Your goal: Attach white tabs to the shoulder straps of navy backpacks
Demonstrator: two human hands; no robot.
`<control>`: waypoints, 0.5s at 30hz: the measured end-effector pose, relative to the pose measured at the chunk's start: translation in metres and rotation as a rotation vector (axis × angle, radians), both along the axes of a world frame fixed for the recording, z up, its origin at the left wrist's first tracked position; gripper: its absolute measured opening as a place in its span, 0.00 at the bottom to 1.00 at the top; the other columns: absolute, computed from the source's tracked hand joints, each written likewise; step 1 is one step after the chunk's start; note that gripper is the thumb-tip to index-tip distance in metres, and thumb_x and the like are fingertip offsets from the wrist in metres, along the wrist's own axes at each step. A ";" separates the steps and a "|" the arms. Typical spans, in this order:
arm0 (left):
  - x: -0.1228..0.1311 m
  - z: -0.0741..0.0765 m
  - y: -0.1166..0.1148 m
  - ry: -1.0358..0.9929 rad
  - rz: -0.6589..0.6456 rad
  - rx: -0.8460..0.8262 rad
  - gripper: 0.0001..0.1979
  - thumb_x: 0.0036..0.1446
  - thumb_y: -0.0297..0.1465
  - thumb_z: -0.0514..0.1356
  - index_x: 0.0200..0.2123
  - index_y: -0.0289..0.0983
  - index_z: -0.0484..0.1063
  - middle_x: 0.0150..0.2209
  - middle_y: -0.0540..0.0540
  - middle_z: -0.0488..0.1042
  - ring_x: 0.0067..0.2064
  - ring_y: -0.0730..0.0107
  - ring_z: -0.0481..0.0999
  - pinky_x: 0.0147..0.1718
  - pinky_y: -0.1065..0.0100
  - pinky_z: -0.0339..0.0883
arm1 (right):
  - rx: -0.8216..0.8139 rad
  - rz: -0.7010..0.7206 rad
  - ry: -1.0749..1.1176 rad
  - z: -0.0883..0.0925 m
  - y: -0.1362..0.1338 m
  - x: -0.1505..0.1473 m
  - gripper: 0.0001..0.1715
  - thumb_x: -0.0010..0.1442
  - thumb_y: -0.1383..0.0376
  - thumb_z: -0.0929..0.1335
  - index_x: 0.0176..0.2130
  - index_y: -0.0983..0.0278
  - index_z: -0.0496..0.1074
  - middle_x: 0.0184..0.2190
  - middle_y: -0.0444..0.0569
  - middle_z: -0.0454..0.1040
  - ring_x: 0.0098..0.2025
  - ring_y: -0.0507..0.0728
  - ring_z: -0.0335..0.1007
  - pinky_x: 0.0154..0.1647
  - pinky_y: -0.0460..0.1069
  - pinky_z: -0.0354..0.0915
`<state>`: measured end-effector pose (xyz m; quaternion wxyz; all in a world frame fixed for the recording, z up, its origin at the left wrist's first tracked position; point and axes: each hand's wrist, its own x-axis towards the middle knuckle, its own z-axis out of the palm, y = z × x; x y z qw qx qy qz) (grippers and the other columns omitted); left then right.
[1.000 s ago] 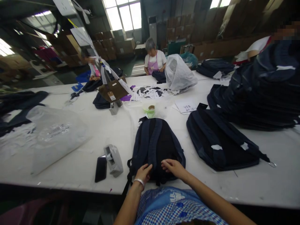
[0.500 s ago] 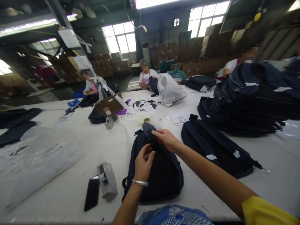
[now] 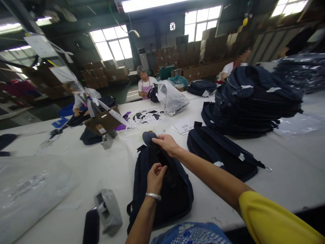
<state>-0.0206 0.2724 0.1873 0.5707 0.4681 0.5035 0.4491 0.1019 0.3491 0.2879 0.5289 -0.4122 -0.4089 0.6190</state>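
A dark blue backpack [image 3: 175,196] lies with its black padded back facing up on the white table. Close to its top end, my right hand [image 3: 168,145] pinches a dark blue shoulder strap [image 3: 149,138], folded so that its rounded part points away from me. A black buckle [image 3: 156,149] shows dimly beneath those fingers. Lower down, over the black panel, my left hand [image 3: 155,176] is closed, thumb against fingertips. Whatever it pinches is lost against the dark fabric. A silver bracelet [image 3: 153,196] circles the left wrist.
To the right lie another backpack [image 3: 223,152] and a tall backpack stack [image 3: 256,105]. A grey tape dispenser [image 3: 108,211] and a phone [image 3: 91,225] are at the left, near plastic bags [image 3: 33,189]. Tags [image 3: 146,117] are scattered farther back, where several people work.
My left hand has come away from the buckle, down toward me. My right hand still holds the strap, now turned more to the left. The whole view has swung right.
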 end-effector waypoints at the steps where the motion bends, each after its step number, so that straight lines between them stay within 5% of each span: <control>1: 0.003 -0.008 -0.002 -0.010 -0.009 -0.020 0.18 0.45 0.41 0.68 0.32 0.35 0.68 0.24 0.53 0.70 0.26 0.79 0.69 0.25 0.78 0.62 | 0.012 -0.026 -0.017 -0.003 0.002 0.000 0.15 0.48 0.57 0.74 0.28 0.67 0.72 0.20 0.41 0.71 0.21 0.48 0.63 0.23 0.43 0.59; 9: 0.026 -0.066 -0.016 -0.046 -0.042 -0.195 0.28 0.40 0.44 0.70 0.40 0.33 0.68 0.22 0.52 0.71 0.23 0.76 0.70 0.23 0.75 0.63 | 0.018 -0.082 -0.112 -0.033 0.011 0.007 0.13 0.46 0.59 0.73 0.26 0.66 0.73 0.18 0.39 0.70 0.22 0.49 0.64 0.23 0.43 0.57; 15: 0.042 -0.085 -0.016 -0.040 0.028 -0.219 0.38 0.40 0.45 0.70 0.52 0.30 0.67 0.27 0.48 0.74 0.28 0.72 0.74 0.28 0.72 0.69 | 0.024 -0.051 -0.128 -0.048 0.013 0.006 0.13 0.48 0.58 0.72 0.29 0.65 0.75 0.24 0.43 0.76 0.28 0.52 0.69 0.27 0.44 0.60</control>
